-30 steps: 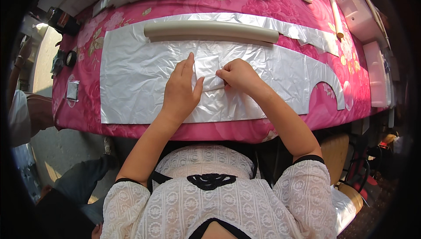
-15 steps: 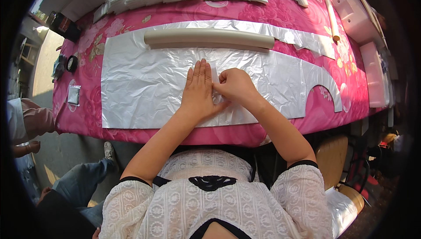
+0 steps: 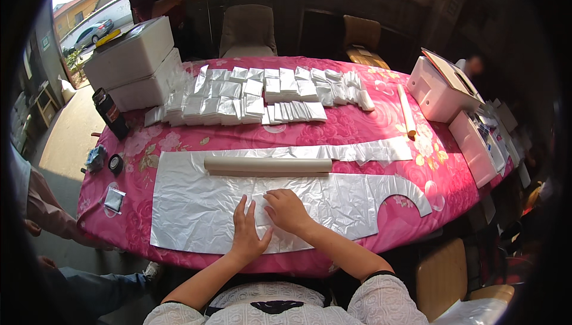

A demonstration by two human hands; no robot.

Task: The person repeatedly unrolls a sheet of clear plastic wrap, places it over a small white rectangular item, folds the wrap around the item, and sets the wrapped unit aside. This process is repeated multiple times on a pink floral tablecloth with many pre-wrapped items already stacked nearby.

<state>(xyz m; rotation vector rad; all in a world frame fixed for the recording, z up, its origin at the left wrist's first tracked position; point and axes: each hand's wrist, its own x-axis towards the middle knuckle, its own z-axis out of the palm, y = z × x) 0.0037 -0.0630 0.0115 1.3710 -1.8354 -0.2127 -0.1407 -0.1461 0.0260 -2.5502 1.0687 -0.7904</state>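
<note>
A wide silver foil sheet (image 3: 196, 206) lies spread on a table covered with a pink flowered cloth (image 3: 429, 146), its long edge running along the near side of the table, its right end cut into a curved notch. Both hands rest on the sheet near its middle, close to the near edge. The left hand (image 3: 247, 232) lies flat with palm down and fingers stretched forward and slightly spread, gripping nothing. The right hand (image 3: 286, 209) sits just beside it, touching or nearly touching it, with fingers curled and knuckles up, the tips pressed onto the foil at a small fold; whether they pinch the foil cannot be told. Just beyond the hands, on the far part of the sheet, lies a pale cardboard tube (image 3: 268, 164), lengthwise. A narrow foil strip (image 3: 369, 151) stretches beyond the tube towards the right. Farther back from the sheet are rows of folded foil packets (image 3: 262, 95), and beyond them to the left two stacked white foam boxes (image 3: 134, 62). Left of the sheet lie a roll of black tape (image 3: 115, 163) and a small foil sachet (image 3: 114, 199).
</note>
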